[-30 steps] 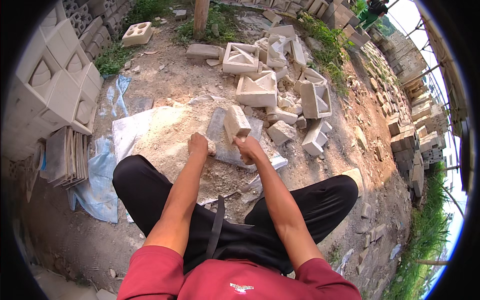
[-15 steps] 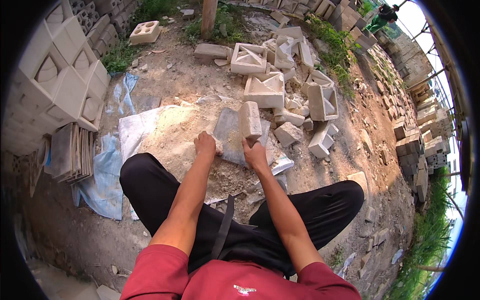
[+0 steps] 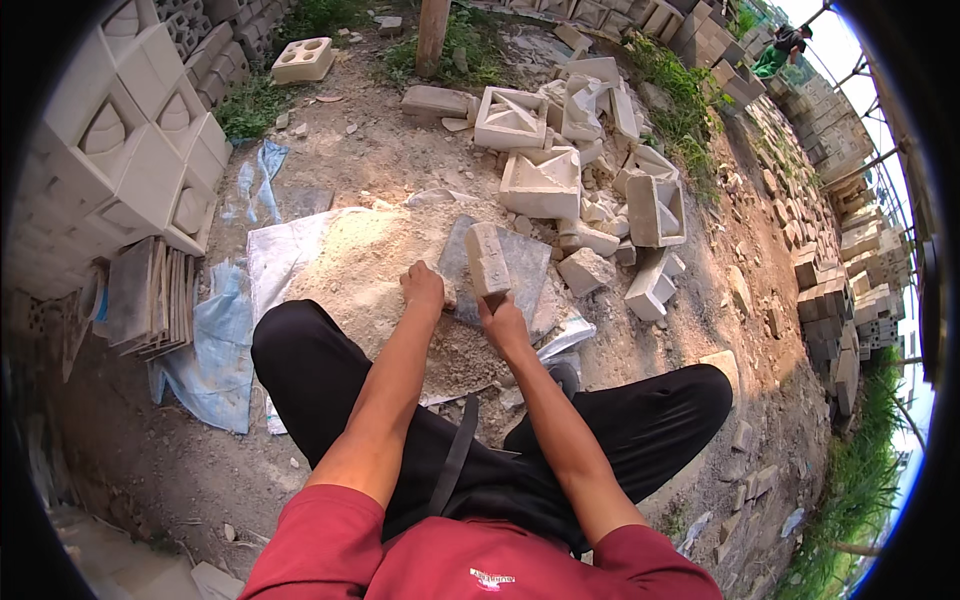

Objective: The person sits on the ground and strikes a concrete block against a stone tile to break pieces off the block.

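Observation:
My right hand [image 3: 506, 325] is closed round the handle of a mallet with a pale, dusty, block-shaped head [image 3: 487, 258]. The head is over a flat grey slab [image 3: 520, 262] lying on the ground. To its left, my left hand [image 3: 424, 286] is closed near the slab's left edge. A small pale lump shows by its fingers, but whether they grip it is unclear. Pale crushed rubble [image 3: 350, 265] is heaped on a white sheet [image 3: 280, 258] beneath and around my left hand.
Broken hollow blocks [image 3: 540, 182] and chunks are piled ahead to the right. Patterned blocks [image 3: 150, 150] are stacked at the left, above thin boards [image 3: 160, 295] and a blue sheet [image 3: 222, 335]. A wooden post [image 3: 432, 40] stands ahead; another person [image 3: 780, 52] is far right.
The mallet's head has moved slightly left and nearer to me, over the slab, and tilts more. My left hand stays by the slab's edge. The whole view has shifted a little.

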